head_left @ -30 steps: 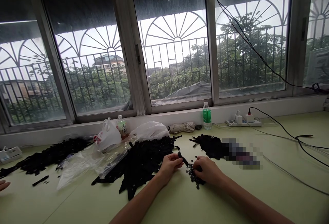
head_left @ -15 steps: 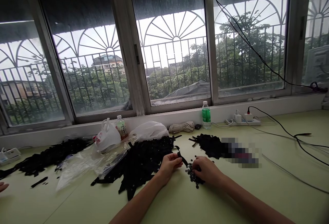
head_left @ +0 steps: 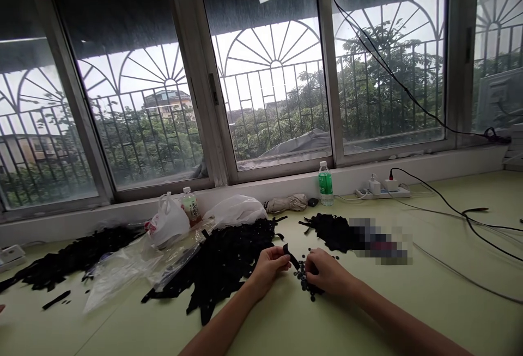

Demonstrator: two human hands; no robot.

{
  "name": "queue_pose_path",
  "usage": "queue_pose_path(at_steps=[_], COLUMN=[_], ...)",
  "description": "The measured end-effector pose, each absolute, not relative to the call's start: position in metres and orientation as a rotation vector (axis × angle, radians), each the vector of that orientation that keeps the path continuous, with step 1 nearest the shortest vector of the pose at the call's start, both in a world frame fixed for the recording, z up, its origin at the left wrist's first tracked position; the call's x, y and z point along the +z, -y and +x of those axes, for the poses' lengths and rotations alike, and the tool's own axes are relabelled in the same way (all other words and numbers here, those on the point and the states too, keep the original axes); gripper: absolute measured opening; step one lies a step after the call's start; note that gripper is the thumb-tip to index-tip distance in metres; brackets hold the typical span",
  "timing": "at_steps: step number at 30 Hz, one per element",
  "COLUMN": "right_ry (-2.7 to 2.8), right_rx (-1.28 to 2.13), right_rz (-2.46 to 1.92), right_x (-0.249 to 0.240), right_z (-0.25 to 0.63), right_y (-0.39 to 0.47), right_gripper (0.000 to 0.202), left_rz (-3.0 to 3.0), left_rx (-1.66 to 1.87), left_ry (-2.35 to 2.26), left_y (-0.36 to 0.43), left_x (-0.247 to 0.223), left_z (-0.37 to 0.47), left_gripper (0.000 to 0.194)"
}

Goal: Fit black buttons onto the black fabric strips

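Between thumb and fingers, my left hand point(head_left: 272, 265) pinches a short black fabric strip point(head_left: 291, 257), which slants down to the right. My right hand point(head_left: 327, 271) is closed, fingertips down in a little heap of small dark round pieces, like buttons point(head_left: 303, 280). Whether a piece is between those fingertips is hidden by the hand. To the left of my left hand lies a large pile of black fabric strips point(head_left: 223, 269). A smaller black fabric pile point(head_left: 333, 231) lies beyond my right hand.
Along the windowsill stand a green-labelled bottle point(head_left: 326, 184), a second bottle point(head_left: 190, 203), a white plastic bag point(head_left: 169, 220) and a power strip point(head_left: 382, 192) with cables. Clear plastic point(head_left: 122, 274) and another black pile point(head_left: 81, 255) lie left. Another person's fingertip point(head_left: 2, 308) shows at the left edge.
The view has shifted slightly. My left hand still pinches the strip, and my right hand stays at the small round pieces. The other person's hand has moved mostly out of view.
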State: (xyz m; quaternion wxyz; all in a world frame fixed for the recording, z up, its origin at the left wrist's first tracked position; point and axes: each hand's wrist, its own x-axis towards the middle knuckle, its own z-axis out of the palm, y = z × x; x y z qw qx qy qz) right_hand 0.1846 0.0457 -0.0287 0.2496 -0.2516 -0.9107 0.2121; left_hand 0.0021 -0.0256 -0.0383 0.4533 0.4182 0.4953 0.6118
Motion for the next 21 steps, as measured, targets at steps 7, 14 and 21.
queue_pose_path(at_steps=[7,14,21], right_ry=[2.269,2.143,2.097], right_rx=[0.88,1.002,1.203], right_rz=[-0.646,-0.536,-0.417], right_x=[-0.031,-0.03,-0.035], right_z=[0.183,0.184,0.179], right_y=[-0.055,-0.059,-0.054], right_gripper=[0.01,0.014,0.016], left_rz=[1.059,1.082,1.092], left_rx=[1.48,1.467,1.439], left_ry=[-1.188,-1.106,-1.041], left_y=[0.03,0.034,0.034], left_x=[-0.035,-0.035,-0.035], left_z=[0.008,0.023,0.026], left_gripper=[0.029,0.027,0.03])
